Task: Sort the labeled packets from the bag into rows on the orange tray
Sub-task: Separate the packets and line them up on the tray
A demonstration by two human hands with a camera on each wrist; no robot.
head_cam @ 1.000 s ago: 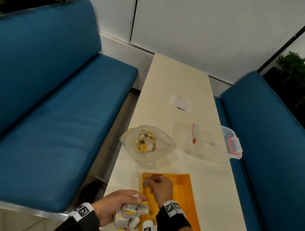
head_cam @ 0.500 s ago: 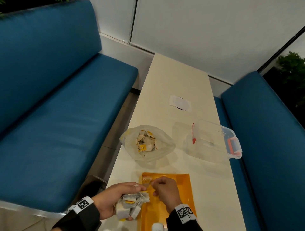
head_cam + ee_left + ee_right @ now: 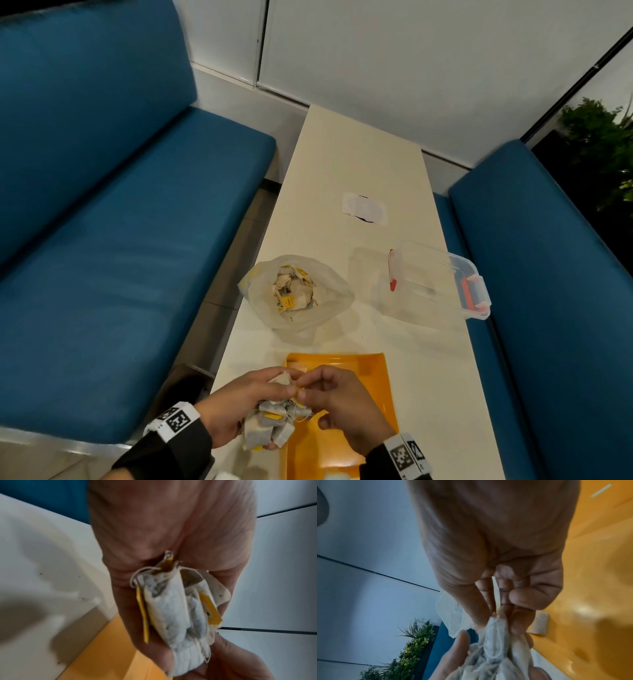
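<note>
Packets [image 3: 270, 425], soft, light and tangled, sit bunched in the left hand [image 3: 236, 407]; right hand [image 3: 339, 407] fingers pinch one top corner, the best hold, tray [image 3: 373, 383] at six o'clock.

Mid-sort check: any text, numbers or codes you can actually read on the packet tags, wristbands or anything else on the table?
No readable words or numbers.
Yellow tags on the packets: print too blurred.
Tag in the bag: dark mark, too small.
Wristbands: black-and-white square codes only, no letters.
Paper on the table: nothing legible.
</note>
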